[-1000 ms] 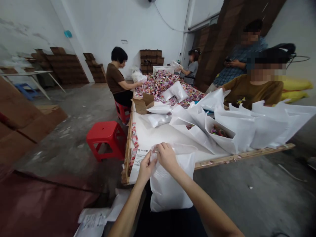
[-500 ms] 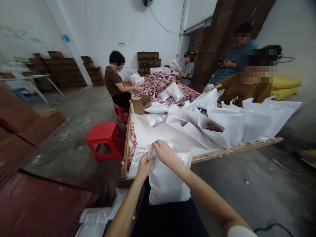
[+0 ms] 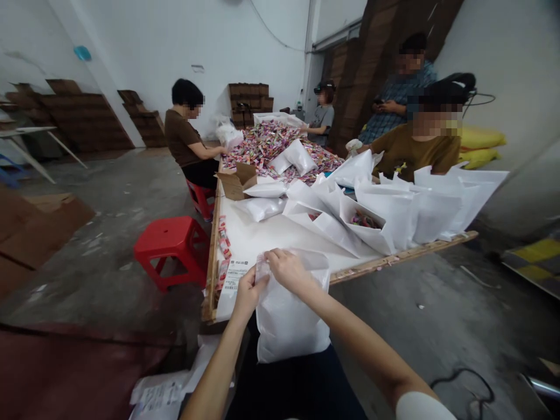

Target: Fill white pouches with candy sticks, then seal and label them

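A filled white plastic mailer bag (image 3: 291, 324) hangs upright in front of me, over my lap at the table's near edge. At its upper left corner my left hand (image 3: 250, 291) pinches the side between thumb and fingers. Fingers of my right hand (image 3: 284, 268) are closed on the bag's top edge, close beside the left. What is inside the bag does not show. A sheet of printed labels (image 3: 231, 286) lies on the table corner just left of my hands.
Open white bags (image 3: 367, 224) with small wrapped pieces stand along the table's right side. A heap of colourful packets (image 3: 262, 143) covers the far end. An open carton (image 3: 238, 181) sits by the left edge, near a red stool (image 3: 170, 245). Several co-workers are around the table.
My view has turned slightly right, so the scene sits further left. My right hand has moved slightly along the bag's top edge towards its left corner. Both hands still grip it.
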Tool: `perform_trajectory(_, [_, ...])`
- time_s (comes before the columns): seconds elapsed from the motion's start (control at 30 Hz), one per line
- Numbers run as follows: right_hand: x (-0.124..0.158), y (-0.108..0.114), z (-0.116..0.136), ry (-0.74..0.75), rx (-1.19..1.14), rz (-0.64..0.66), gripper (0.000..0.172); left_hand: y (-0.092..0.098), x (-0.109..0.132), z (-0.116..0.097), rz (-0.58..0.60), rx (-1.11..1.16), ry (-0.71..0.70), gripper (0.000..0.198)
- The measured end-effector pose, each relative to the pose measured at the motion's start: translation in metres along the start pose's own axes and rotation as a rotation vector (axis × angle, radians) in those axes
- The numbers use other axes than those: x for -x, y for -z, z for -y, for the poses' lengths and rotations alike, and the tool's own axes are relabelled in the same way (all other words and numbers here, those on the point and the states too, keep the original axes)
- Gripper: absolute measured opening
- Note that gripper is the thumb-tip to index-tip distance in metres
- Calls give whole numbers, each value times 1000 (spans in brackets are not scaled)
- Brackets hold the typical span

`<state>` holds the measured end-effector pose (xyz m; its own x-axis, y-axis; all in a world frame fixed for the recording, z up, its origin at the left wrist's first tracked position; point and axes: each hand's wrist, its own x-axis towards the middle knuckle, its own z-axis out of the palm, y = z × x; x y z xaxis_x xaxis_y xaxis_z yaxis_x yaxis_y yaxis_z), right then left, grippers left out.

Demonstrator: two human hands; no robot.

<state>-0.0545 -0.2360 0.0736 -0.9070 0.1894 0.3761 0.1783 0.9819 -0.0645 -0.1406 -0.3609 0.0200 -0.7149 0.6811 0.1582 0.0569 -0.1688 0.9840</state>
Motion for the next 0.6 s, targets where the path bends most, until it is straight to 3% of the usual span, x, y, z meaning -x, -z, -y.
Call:
perform_trajectory(0.17, [-1,-10,1,56,-6,-3,29,2,-4,1,-10,-29,19,36])
perform_trajectory(0.3, [-12,-22,1,16,-1,55,25,3,-6,5,-19,-84,28,31])
perform_trajectory(0.37, [-20,-16,-11,-78,-66,-44,19,6,-6,10,-16,-64,62,31])
perform_trajectory(0.43, [-21,6,-41,-281,-178,-317,21,9,-7,15,-48,-45,92,32])
perform_trajectory(0.5, [-7,41,-89,-497,-254,-588,37,13,-6,20,-108,-31,100,34])
perform_trajectory(0.6, [51,89,-172,-631,-249,-812,64,15,-6,24,-155,32,113,42])
